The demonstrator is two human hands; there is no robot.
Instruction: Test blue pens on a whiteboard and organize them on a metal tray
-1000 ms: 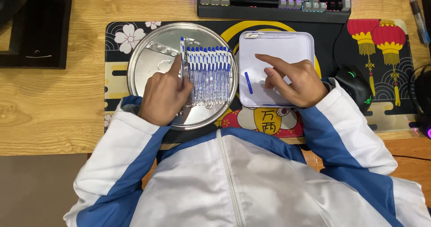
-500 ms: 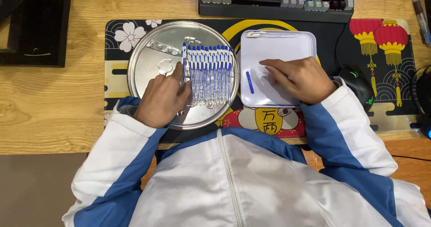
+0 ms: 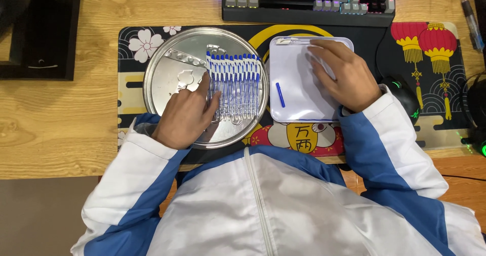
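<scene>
Pens [image 3: 236,86] with blue caps lie side by side in a neat row on the right half of a round metal tray [image 3: 167,74], their caps pointing away from us. The fingers [image 3: 206,86] of our left hand [image 3: 185,115] are stretched out loosely, grasping nothing, and their tips touch the left edge of the row near its lower end; the heel of the hand rests over the tray's near rim. A small shiny metal piece [image 3: 185,79] lies on the tray just beyond these fingers, and a narrow perforated metal strip [image 3: 180,57] lies farther toward the tray's far left side.

The fingers [image 3: 324,58] of our right hand [image 3: 340,76] are spread flat and released on the right half of a white rectangular tray [image 3: 293,69], which sits just beside the round tray, to its right. They close on nothing. One loose blue pen cap [image 3: 280,94] lies in the white tray, left of the hand and apart from it.

Both trays rest on a patterned desk mat [image 3: 430,84] with flowers and red lanterns, spread over the wooden worktop [image 3: 61,119]. A keyboard [image 3: 309,0] stands beyond the mat, a black mouse [image 3: 405,96] lies right of the white tray, and our blue-and-white jacket sleeves [image 3: 385,139] fill the foreground.
</scene>
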